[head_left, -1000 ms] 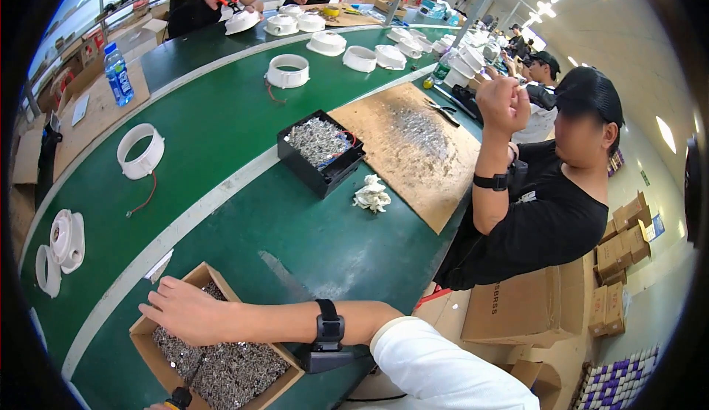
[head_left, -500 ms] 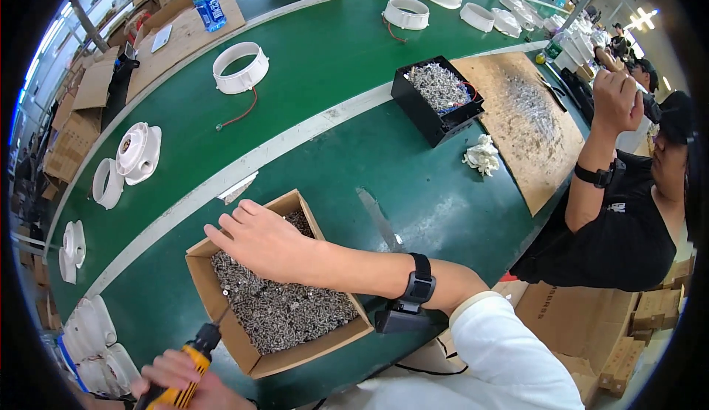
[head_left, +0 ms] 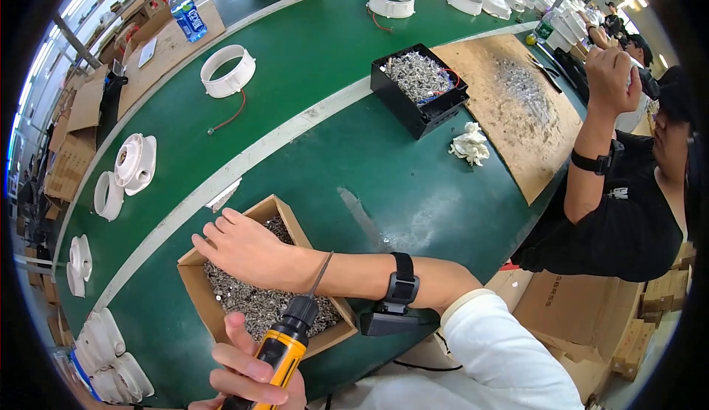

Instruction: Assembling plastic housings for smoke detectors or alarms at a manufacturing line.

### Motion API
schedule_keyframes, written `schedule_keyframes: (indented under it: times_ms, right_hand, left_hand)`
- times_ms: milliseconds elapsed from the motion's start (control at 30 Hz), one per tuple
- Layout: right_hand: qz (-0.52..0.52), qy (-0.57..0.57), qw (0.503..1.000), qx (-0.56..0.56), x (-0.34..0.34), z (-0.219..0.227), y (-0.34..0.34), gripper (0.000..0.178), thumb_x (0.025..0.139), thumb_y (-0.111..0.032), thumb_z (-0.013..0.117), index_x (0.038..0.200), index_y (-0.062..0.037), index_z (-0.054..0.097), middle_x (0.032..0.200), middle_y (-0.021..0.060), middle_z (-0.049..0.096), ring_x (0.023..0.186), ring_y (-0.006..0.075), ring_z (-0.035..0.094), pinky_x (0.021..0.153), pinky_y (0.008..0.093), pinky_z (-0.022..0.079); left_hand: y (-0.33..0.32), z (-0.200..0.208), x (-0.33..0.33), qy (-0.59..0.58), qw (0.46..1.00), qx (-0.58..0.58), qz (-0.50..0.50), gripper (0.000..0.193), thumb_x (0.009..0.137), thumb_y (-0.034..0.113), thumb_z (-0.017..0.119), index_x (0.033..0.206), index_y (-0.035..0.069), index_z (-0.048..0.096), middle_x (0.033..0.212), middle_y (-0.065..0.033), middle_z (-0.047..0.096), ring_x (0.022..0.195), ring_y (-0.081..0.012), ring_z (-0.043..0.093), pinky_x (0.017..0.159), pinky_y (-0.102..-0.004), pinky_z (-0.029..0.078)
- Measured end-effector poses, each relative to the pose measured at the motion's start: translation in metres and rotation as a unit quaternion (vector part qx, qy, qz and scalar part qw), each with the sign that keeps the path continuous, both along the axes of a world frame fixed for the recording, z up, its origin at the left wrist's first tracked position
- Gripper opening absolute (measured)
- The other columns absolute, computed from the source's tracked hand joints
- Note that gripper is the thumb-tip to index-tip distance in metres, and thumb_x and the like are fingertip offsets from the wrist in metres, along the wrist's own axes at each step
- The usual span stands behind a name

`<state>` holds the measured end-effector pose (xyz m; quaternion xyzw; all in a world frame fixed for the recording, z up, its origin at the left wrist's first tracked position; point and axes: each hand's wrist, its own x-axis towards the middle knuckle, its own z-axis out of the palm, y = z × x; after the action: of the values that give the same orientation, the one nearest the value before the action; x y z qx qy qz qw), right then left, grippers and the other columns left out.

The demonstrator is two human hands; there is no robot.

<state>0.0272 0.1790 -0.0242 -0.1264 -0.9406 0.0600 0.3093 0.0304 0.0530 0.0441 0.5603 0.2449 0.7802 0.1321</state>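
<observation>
- Driver (head_left: 289, 347): hard plastic, smooth yellow shell beside duller black parts.
- Bit (head_left: 323, 272): slim, dark metal.
- Screws (head_left: 247, 303): bare metal, a grainy heap with bright glints.
- Carton (head_left: 198, 292): matt brown cardboard.
- Table (head_left: 295, 173): smooth green top with a soft sheen, scuffed in places.
- Strip (head_left: 247, 159): pale, matt, with grimy marks.
- Bin (head_left: 436, 117): black plastic, fairly smooth.
- Board (head_left: 545, 166): matt, wood-like, rough and stained.
- Wad (head_left: 470, 144): white, crumpled, matt; paper or cloth, cannot tell.
- Ring (head_left: 240, 80): smooth white plastic.
- Bottle (head_left: 187, 15): glossy plastic.
- Sleeve (head_left: 509, 351): soft white cloth, matt.
</observation>
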Motion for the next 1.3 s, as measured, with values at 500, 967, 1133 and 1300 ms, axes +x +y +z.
schedule_keyframes:
  times_ms: [500,967,1133,1300]
  right_hand:
    - [0.018,-0.004,0.999,-0.027,0.005,0.000,0.001,0.043,0.076,-0.012,0.054,0.116,0.0036,0.051,0.090,0.0089,0.054,0.083,0.0206,0.052,0.081,0.0336,0.038]
    - [0.009,-0.011,1.000,-0.017,0.003,0.000,0.001,0.045,0.074,-0.014,0.056,0.114,0.0047,0.051,0.090,0.0093,0.053,0.084,0.0212,0.052,0.081,0.0336,0.037]
    - [0.009,0.021,0.999,-0.022,-0.002,-0.008,-0.002,0.043,0.074,-0.013,0.054,0.113,0.0053,0.050,0.089,0.0103,0.052,0.085,0.0220,0.051,0.083,0.0338,0.037]
    - [0.029,0.026,0.998,-0.043,-0.002,-0.009,-0.001,0.048,0.073,-0.011,0.056,0.116,0.0064,0.048,0.093,0.0118,0.052,0.089,0.0237,0.051,0.089,0.0349,0.035]
  left_hand:
    - [-0.004,0.000,0.011,0.062,0.997,-0.041,0.023,0.043,0.091,0.033,0.054,0.127,0.025,0.031,0.078,-0.0043,0.051,0.068,-0.0192,0.054,0.082,-0.0498,0.039]
    - [-0.004,-0.001,0.032,0.052,0.998,-0.018,-0.027,0.042,0.090,0.023,0.055,0.125,0.021,0.031,0.077,-0.0076,0.054,0.061,-0.0214,0.055,0.061,-0.0417,0.044]
    - [-0.009,0.006,0.019,0.059,0.995,-0.083,0.020,0.033,0.088,0.023,0.058,0.112,0.018,0.036,0.072,-0.0069,0.053,0.061,-0.0206,0.051,0.065,-0.0450,0.044]
    - [-0.004,0.009,0.014,0.077,0.995,-0.059,0.022,0.025,0.086,0.019,0.058,0.105,0.015,0.041,0.072,-0.0076,0.054,0.064,-0.0221,0.053,0.068,-0.0465,0.044]
